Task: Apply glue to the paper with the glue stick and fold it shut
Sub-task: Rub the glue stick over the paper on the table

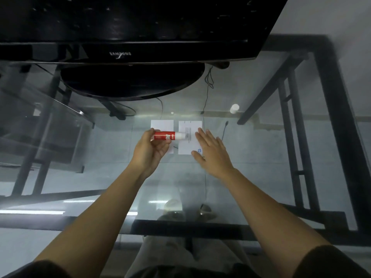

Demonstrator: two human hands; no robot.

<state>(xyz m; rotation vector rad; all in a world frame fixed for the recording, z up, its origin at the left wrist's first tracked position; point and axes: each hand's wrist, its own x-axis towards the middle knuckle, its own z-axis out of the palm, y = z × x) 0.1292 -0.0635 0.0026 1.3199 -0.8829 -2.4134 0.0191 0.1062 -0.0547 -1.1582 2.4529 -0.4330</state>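
The left hand (149, 149) grips a red glue stick (169, 135) held sideways, its white tip pointing toward the right hand (210, 151); the white label lettering is too blurred to read. The right hand lies flat and open on the near right part of a printed paper (188, 137), beside a small blue round logo (199, 150). A blank paper (162, 125) lies behind the left hand. Beyond both hands, a black monitor (120, 27) reads "SAMSUNG". A white cap (234, 108) stands farther off on the glass counter (261, 157).
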